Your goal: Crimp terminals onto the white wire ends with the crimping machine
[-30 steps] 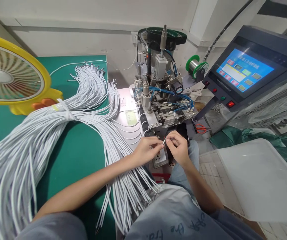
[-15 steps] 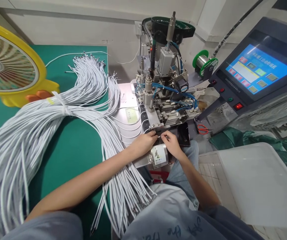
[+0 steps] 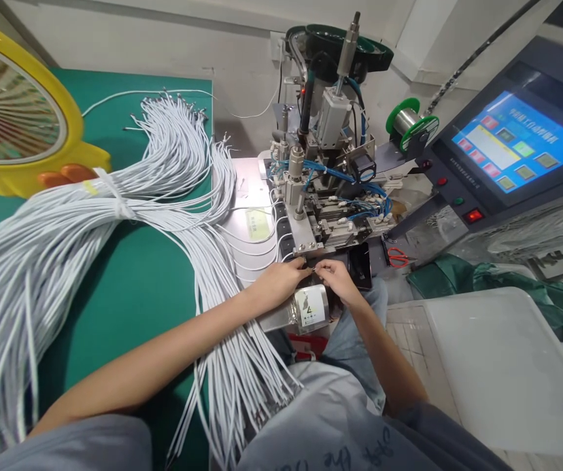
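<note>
My left hand is at the front edge of the machine, its fingers closed near a white cable end. Close on its right, my right hand pinches something small, too tiny to make out, between thumb and finger. Just below both hands is a silver box with a white label. Several white cables curve across the pale plate to the machine's left side. A large bundle of white cables, tied with a white strip, lies on the green mat to the left.
A yellow fan stands at the far left. On the right are a wire spool, a touch screen, red-handled scissors, a dark phone and a white bin.
The view has tilted and shifted slightly. Both hands stay at the machine's front edge, with only a small shift of the right fingers.
</note>
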Demonstrator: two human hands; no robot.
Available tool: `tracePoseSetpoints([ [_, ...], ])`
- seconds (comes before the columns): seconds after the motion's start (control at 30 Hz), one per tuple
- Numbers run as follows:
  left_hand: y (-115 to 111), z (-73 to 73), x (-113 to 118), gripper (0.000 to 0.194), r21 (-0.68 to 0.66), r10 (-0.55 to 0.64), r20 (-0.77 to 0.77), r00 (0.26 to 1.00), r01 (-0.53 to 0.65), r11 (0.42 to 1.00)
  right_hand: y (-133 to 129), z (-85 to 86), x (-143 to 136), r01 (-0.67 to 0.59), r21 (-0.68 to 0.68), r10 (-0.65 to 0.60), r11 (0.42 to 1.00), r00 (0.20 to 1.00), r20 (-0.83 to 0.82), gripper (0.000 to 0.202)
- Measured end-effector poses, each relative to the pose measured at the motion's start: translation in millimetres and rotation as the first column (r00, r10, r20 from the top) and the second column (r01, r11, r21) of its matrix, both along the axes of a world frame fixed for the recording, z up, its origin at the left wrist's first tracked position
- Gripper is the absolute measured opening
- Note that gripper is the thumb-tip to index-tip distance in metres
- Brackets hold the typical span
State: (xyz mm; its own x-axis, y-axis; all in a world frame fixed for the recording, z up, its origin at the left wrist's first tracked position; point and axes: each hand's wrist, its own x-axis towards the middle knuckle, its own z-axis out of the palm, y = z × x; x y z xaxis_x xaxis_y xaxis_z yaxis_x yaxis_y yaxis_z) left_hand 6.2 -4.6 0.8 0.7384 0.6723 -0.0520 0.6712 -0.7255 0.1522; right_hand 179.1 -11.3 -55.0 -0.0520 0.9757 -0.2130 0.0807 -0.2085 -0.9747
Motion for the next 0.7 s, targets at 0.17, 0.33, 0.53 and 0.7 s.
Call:
tracePoseSetpoints([
  [0.17,-1,2.4,-1,0.037,0.016,-0.046,-0.046,0.998,0.047,0.999,-1,0.2,0,-0.005,-0.045,0.004,0.999,1.000,-0.021,0.018],
  [0.33,-1,0.7,-2,0.035,-0.005,-0.051,-0.018,0.999,0.051,0.999,-3,-1.5,-2,0.033,-0.004,-0.033,0.999,0.999,-0.012,0.021],
  [0.53,-1,1.5,-1,0.032,0.010,-0.063,-0.044,0.997,0.064,0.998,3,-2.7,-2,-0.003,0.004,0.003,1.000,1.000,0.019,0.022],
  [0.7,-5,9.9,1,0.033,0.032,-0.046,-0.091,0.995,0.050,0.998,1,-9.8,-4,-0.080,0.032,0.079,0.996,0.996,0.049,0.024],
])
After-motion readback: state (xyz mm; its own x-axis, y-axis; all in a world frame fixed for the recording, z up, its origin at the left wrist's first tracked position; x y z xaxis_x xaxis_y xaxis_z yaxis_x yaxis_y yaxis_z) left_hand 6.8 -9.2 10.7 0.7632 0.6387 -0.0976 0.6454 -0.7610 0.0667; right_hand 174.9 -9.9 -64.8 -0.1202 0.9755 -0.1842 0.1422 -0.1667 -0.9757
